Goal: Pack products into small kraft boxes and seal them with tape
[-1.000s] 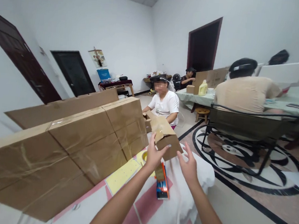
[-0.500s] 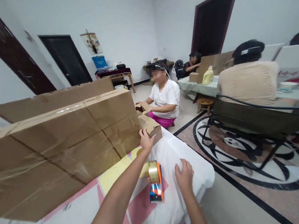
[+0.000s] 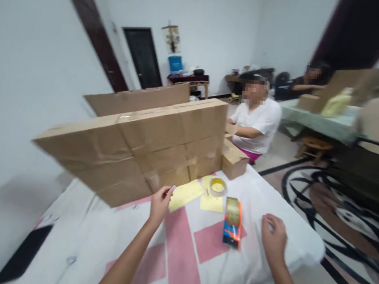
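My left hand [image 3: 161, 202] hovers over the white and pink cloth, fingers curled in a pinch at the near edge of a yellow sheet [image 3: 186, 193]. My right hand [image 3: 273, 238] rests curled on the cloth at the table's right side, holding nothing I can see. Between my hands lies an orange and blue tape dispenser [image 3: 233, 221]. A roll of yellow tape [image 3: 218, 186] sits beyond it on a second yellow sheet. A small cardboard box [image 3: 234, 159] stands at the far end, beside a long taped cardboard box [image 3: 148, 147].
A person in a white shirt [image 3: 257, 122] sits behind the small box. To the right stand a chair [image 3: 368, 168] and a green-covered table [image 3: 315, 120] with a box and a yellow bottle. The table's right edge [image 3: 309, 256] drops to a patterned floor.
The small box left my hands and now stands at the far end of the table. My left hand drew back to the yellow sheet. My view swung left.
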`<state>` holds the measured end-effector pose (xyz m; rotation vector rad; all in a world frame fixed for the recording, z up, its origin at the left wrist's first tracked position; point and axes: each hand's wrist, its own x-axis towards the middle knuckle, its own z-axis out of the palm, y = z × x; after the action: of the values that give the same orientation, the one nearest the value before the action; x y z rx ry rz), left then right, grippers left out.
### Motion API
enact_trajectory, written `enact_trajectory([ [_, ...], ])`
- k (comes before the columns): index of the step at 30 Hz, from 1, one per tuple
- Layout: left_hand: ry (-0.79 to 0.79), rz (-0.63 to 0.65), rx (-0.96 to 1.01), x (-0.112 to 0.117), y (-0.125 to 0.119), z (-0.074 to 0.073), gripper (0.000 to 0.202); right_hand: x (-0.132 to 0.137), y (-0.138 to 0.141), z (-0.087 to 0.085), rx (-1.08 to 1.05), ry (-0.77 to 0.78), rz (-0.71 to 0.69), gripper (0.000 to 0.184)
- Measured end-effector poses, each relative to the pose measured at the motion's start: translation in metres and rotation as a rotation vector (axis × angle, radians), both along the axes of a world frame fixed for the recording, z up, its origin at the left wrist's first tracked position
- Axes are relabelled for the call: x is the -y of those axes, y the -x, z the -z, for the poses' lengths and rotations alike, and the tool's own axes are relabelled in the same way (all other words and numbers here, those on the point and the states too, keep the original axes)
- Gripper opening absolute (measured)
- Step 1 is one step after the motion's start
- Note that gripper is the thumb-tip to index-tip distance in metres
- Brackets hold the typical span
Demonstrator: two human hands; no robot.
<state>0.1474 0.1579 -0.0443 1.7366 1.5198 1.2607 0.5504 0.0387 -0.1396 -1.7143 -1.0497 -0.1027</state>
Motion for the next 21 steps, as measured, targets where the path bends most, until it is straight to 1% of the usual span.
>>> enact_trajectory([
  [1,0.043,0.004,0.01,0.002,0.01,0.004,0.04,0.0,0.003,-0.001,0.0,0.006,0.007,0.038],
  [3,0.128,0.014,0.025,0.001,0.02,0.011,0.039,-0.002,0.01,-0.001,0.0,0.008,0.027,0.037],
  [4,0.172,0.022,0.026,-0.001,0.02,0.014,0.038,-0.004,0.013,-0.001,-0.001,0.005,0.037,0.037],
  [6,0.264,0.068,0.008,-0.009,0.012,0.018,0.036,-0.009,0.021,0.0,-0.003,0.008,0.057,0.035],
  [8,0.34,0.149,-0.033,-0.02,-0.008,0.017,0.034,-0.012,0.028,0.001,-0.011,0.035,0.092,0.035],
  [10,0.374,0.226,-0.084,-0.033,-0.037,0.012,0.032,-0.014,0.031,0.001,-0.029,0.079,0.125,0.036],
  [12,0.381,0.275,-0.135,-0.047,-0.073,0.004,0.031,-0.014,0.032,0.0,-0.037,0.114,0.129,0.036],
  [15,0.386,0.326,-0.21,-0.066,-0.126,-0.012,0.03,-0.013,0.03,0.0,-0.006,0.164,0.088,0.036],
  [17,0.392,0.36,-0.261,-0.073,-0.151,-0.02,0.028,-0.014,0.03,0.0,0.019,0.186,0.064,0.037],
  [19,0.387,0.382,-0.297,-0.074,-0.161,-0.024,0.027,-0.015,0.029,0.0,0.027,0.192,0.052,0.038],
  [20,0.377,0.383,-0.305,-0.071,-0.158,-0.023,0.027,-0.015,0.03,-0.001,0.022,0.19,0.05,0.039],
  [21,0.364,0.377,-0.306,-0.066,-0.149,-0.021,0.027,-0.014,0.03,-0.002,0.012,0.184,0.051,0.039],
])
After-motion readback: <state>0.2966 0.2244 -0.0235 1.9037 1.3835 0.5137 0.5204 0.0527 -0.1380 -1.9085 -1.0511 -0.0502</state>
